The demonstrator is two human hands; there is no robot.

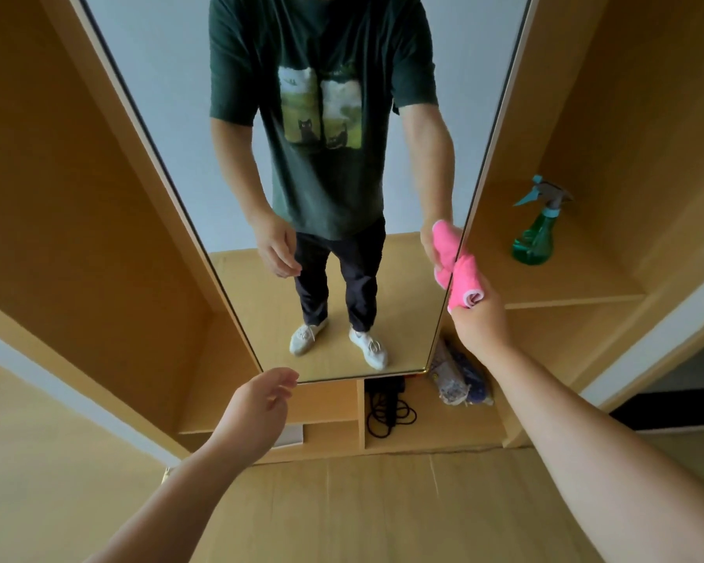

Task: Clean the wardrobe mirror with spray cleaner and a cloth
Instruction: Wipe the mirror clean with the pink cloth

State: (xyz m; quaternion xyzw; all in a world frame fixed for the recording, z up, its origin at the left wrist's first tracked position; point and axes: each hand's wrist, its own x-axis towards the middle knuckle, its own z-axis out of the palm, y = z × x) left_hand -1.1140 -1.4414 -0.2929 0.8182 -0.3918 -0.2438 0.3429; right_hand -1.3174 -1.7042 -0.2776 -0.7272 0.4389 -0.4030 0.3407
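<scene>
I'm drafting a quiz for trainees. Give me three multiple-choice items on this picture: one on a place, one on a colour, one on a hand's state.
1. Where is the spray bottle? A) floor B) shelf right of the mirror C) a drawer
2. What colour is the cloth? A) pink B) white C) blue
3. The left hand is: A) holding the cloth B) gripping the bottle C) open, empty
B: it stands on the shelf. A: the right hand grips a pink cloth. C: it is relaxed, holding nothing.

Spray bottle [535, 233] stands alone on the open right shelf [578, 278].
</scene>
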